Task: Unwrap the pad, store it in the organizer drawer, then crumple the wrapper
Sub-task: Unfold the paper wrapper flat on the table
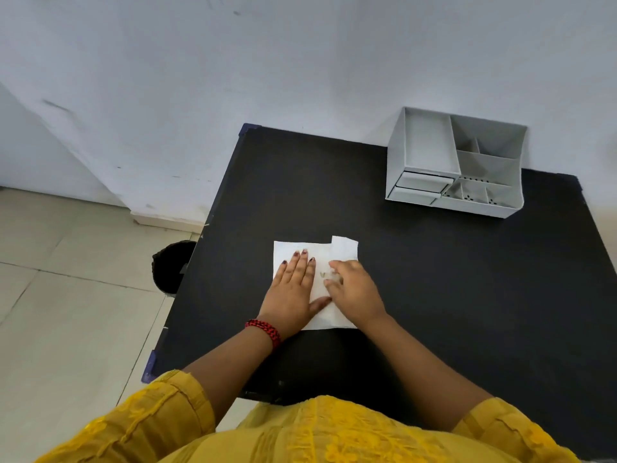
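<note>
A white wrapped pad [344, 250] lies flat on the black table [434, 279], near its middle. My left hand [293, 289] rests palm down on the pad's left half, fingers spread and straight. My right hand [354, 292] sits on the pad's right half with its fingers curled at a small tab near the middle; whether they pinch it I cannot tell. A grey organizer [454, 162] stands at the table's far right corner, with two shut drawers [420, 187] at its front left and open compartments on top.
A dark bin [170, 265] stands on the tiled floor by the table's left edge. A pale wall runs behind the table. The table's front edge is close to my body.
</note>
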